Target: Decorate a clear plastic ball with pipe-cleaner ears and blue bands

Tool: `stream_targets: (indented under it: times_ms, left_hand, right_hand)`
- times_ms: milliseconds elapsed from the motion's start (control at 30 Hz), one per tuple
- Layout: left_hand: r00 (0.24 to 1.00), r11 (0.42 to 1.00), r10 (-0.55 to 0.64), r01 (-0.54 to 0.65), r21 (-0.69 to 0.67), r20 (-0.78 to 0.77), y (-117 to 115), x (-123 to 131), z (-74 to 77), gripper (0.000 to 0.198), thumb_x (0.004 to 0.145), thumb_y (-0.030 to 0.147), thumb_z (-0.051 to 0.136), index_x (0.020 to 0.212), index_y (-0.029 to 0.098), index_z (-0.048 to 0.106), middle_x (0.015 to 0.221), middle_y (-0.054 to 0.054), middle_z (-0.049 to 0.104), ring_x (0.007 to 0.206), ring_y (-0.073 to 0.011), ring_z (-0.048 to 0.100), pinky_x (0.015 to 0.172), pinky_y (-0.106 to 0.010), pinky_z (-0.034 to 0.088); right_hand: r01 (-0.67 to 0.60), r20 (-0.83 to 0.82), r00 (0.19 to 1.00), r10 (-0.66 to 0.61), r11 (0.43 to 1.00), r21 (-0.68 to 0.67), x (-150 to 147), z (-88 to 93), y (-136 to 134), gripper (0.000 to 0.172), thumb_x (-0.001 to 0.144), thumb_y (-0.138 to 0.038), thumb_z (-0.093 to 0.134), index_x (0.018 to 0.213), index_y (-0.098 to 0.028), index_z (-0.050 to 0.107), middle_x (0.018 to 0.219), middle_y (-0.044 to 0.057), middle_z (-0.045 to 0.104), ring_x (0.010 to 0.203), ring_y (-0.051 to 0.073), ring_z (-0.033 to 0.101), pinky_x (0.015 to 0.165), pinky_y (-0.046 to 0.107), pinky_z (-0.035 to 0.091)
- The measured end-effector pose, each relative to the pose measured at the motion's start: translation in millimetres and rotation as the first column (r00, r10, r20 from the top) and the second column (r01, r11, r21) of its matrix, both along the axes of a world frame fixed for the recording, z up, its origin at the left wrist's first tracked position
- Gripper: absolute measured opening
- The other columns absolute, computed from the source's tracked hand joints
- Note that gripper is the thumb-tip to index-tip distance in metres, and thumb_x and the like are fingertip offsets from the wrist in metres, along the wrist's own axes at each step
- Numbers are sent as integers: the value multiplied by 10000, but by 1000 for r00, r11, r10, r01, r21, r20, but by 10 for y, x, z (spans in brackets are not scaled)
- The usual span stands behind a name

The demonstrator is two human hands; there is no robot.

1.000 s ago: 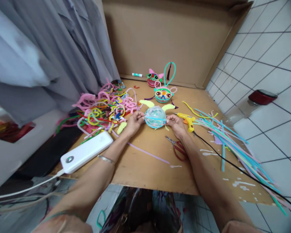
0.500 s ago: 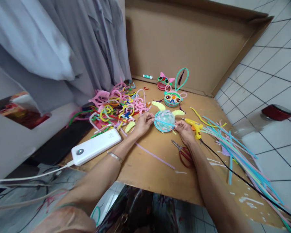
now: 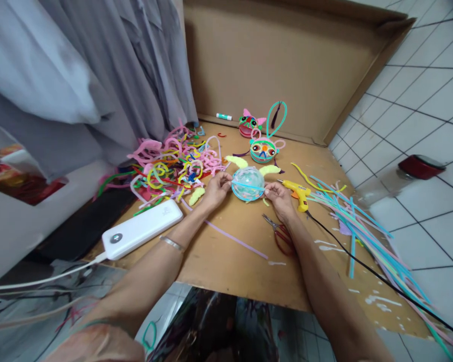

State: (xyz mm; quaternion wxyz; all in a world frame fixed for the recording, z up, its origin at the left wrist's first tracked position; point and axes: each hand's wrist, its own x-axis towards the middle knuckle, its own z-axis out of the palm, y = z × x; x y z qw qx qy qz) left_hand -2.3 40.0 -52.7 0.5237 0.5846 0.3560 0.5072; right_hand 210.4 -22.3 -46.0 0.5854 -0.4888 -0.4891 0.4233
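Observation:
A round, clear bowl-like piece [image 3: 248,176] edged in blue sits on the table, with pale scraps showing inside it. Across it runs a light blue pipe cleaner [image 3: 249,186]. My left hand [image 3: 218,191] pinches the strip's left end at the rim, and my right hand [image 3: 280,199] pinches the other end. Two pale yellow fuzzy pieces [image 3: 237,162] lie just behind the round piece. By my right hand is a yellow hot glue gun [image 3: 297,191]. Red-handled scissors [image 3: 281,236] lie partly under my right forearm.
Tangled pipe cleaners [image 3: 173,168] are heaped at left, near a white power bank [image 3: 141,229]. Two decorated animal-face pieces [image 3: 263,151] stand at the back. Long pipe cleaners [image 3: 362,231] and the glue gun's black cord [image 3: 347,254] cover the right side. A lilac pipe cleaner [image 3: 236,238] lies in front.
The view has shifted slightly, so everything appears a little further left. Both hands keep their pinch on the blue pipe cleaner across the round piece.

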Motion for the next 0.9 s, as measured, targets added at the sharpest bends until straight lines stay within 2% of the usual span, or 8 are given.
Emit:
stream_targets:
  times_ms: [167,433,600,900]
  left_hand:
    - [999,998,-34,36,-44,42,-4,-7,-17,164,761,202,661,824,177,513,693,28,597,630,-105,578,687,-246,499]
    - [986,985,-101,118,-122,133,-14,-36,-16,367,683,352,790,820,192,490,706,49,616,656,-100,611,719,-260,544]
    - [984,981,-130,146,-131,122,11,-45,-41,373,694,355,775,862,195,483,733,49,607,677,-91,605,750,-258,540]
    - [982,976,-157,171,-135,107,-2,-56,-32,388,698,369,781,877,196,483,763,38,615,714,-102,614,778,-275,537]
  right_hand:
    - [31,-3,1000,-31,1000,1,-18,-35,21,237,630,-370,742,682,-224,562,619,-17,663,598,140,594,620,274,452]
    - [80,-3,997,-80,997,16,-39,-84,65,188,602,-347,717,650,-218,588,576,-16,664,624,156,607,688,302,481]
    - [88,-18,996,-88,996,17,-55,-78,68,120,602,-293,675,628,-216,586,574,-17,653,643,158,620,701,300,482]
    - [114,-54,992,-113,993,9,-41,-81,84,141,574,-301,693,621,-208,597,550,-19,654,583,139,592,675,289,469]
